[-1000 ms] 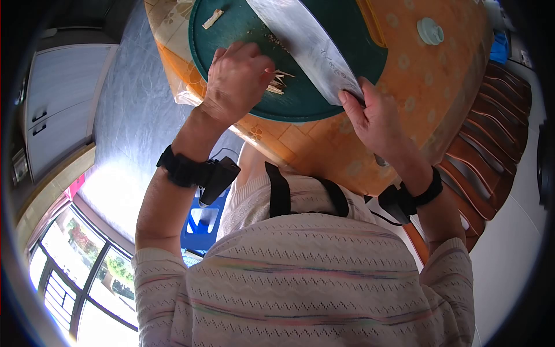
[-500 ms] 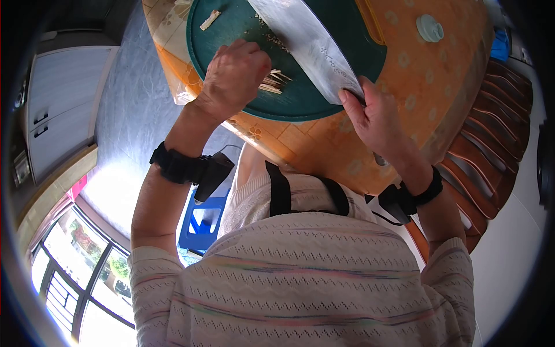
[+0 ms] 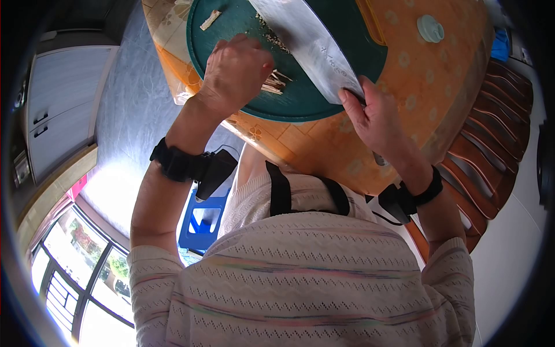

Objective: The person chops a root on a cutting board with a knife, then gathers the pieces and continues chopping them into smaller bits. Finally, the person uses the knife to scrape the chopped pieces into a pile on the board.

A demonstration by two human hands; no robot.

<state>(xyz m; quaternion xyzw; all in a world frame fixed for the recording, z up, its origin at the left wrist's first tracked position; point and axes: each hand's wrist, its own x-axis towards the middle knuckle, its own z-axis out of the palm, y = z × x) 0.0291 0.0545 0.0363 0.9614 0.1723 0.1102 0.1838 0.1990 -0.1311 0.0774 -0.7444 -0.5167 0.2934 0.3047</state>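
Note:
My right hand grips a wide cleaver at its handle end, the blade slanting up and left across a round dark green cutting board. Over the board's left side is my left hand, closed with its fingers curled under; whatever they may hold is hidden. Beside it lies a small bundle of thin pale strips. Finely chopped bits are scattered along the blade's left edge. A short pale piece rests apart near the board's upper left rim.
An orange patterned tablecloth covers the table. On it are a pale green cap-like object and a yellow-orange edge piece by the board. A brown slatted chair stands at right, a blue stool below the table at left.
My left hand has shifted slightly up, its fingers turning a little, and more of the pale strips show. The cleaver and my right hand stay nearly in place.

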